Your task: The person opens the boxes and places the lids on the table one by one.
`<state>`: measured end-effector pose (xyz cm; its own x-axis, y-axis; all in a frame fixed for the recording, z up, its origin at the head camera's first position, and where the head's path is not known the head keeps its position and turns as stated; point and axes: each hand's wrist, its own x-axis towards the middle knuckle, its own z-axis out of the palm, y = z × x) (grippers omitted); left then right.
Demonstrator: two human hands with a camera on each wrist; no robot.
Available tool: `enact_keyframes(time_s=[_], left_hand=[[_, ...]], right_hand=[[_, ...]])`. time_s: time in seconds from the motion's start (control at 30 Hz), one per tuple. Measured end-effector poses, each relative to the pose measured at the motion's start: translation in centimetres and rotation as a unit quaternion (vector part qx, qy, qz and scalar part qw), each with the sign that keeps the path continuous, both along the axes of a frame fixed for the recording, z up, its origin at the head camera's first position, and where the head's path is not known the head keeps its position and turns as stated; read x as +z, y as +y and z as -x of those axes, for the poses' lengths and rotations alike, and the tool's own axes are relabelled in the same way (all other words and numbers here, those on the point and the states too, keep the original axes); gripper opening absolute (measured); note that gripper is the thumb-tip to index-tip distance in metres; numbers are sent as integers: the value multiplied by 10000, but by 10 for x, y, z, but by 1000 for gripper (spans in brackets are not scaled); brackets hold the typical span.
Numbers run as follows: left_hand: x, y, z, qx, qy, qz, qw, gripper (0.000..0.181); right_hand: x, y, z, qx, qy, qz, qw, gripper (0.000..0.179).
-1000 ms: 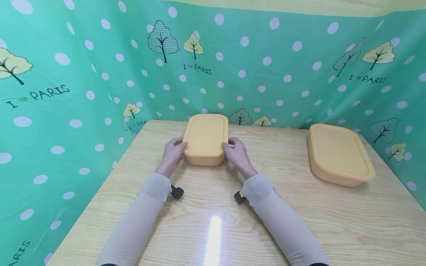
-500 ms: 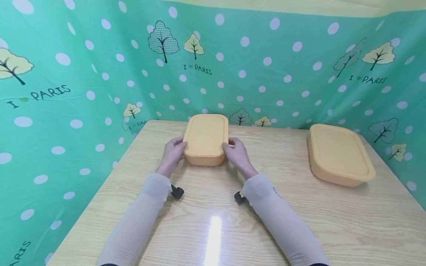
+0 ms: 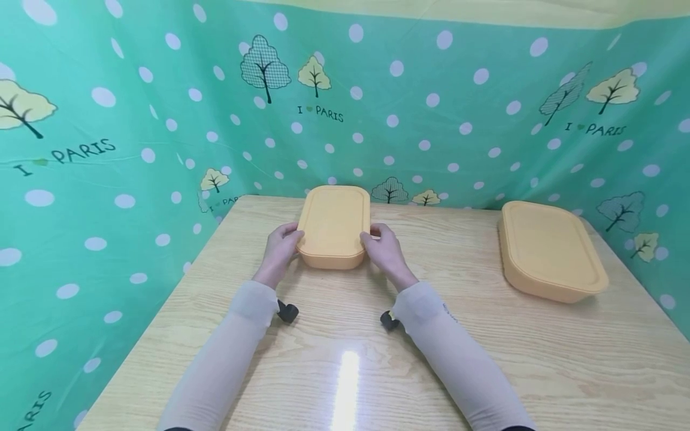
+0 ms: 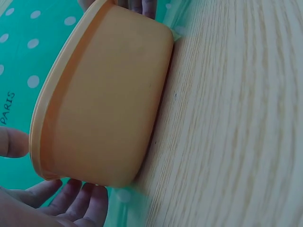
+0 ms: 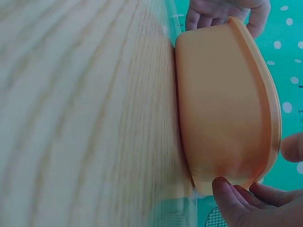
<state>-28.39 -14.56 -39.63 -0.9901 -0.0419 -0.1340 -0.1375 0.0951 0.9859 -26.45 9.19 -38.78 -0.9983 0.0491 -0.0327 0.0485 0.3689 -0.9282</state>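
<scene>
An orange-yellow lidded food container (image 3: 334, 221) sits at the far side of the wooden table, its lid on and its short side facing me. My left hand (image 3: 281, 246) grips its left side, thumb on the lid's edge and fingers along the wall. On the opposite side my right hand (image 3: 385, 245) holds it the same way. Both wrist views show the container's front wall (image 4: 106, 94) standing at the tabletop, with the fingers (image 5: 227, 198) under the lid's rim. What is inside the container is hidden by the lid.
A larger lidded container (image 3: 552, 248) of the same colour stands at the right of the table (image 3: 431, 359). A green dotted curtain (image 3: 409, 102) hangs behind the table and along its sides. A strip of light reflects off the tabletop near the front.
</scene>
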Motion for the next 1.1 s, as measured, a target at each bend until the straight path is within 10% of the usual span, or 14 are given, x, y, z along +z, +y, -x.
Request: enact_keyframes(time_s=[1.1], left_hand=[[-1, 4, 3, 63, -185, 81, 9998, 51]], right_hand=[[-4, 6, 5, 121, -201, 423, 9988, 46]])
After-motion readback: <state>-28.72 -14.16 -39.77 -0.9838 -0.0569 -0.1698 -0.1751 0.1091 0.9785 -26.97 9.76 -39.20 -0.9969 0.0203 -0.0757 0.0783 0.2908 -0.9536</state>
